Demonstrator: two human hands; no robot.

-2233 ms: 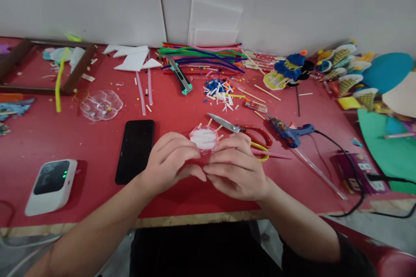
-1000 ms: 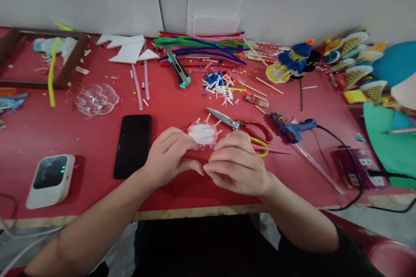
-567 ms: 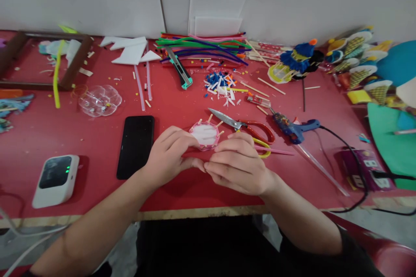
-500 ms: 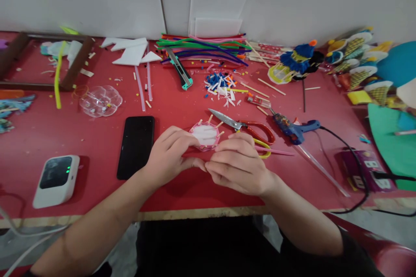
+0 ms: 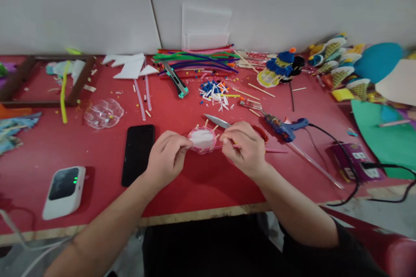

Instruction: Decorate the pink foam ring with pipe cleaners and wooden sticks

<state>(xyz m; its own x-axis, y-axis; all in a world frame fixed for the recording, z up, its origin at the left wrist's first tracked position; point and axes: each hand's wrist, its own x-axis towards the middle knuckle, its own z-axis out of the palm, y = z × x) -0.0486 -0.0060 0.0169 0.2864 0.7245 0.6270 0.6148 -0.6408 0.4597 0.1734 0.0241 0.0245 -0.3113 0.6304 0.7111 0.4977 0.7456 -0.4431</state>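
Observation:
A small round craft piece [image 5: 202,138] has a white middle, a pink rim and short wooden sticks standing around its edge. At its left rim, my left hand [image 5: 169,153] is closed in a pinch on it. My right hand [image 5: 245,147] is also pinched, just right of the piece; a thin pink strand seems to run toward its fingers, but what they hold is too small to make out. Scissors [image 5: 217,120] with red handles lie behind my right hand, partly covered by it. A pink strip [image 5: 276,151] sticks out to the right.
A black phone [image 5: 138,156] and a white device [image 5: 65,192] lie left. Behind are a box cutter [image 5: 175,80], pipe cleaners [image 5: 198,58] and cut bits [image 5: 214,93]. To the right are a blue glue gun [image 5: 286,130] with its cord and a purple box [image 5: 355,160].
My hands were close together at the near edge of the craft piece; they have moved apart to its left and right sides. The camera view has shifted slightly.

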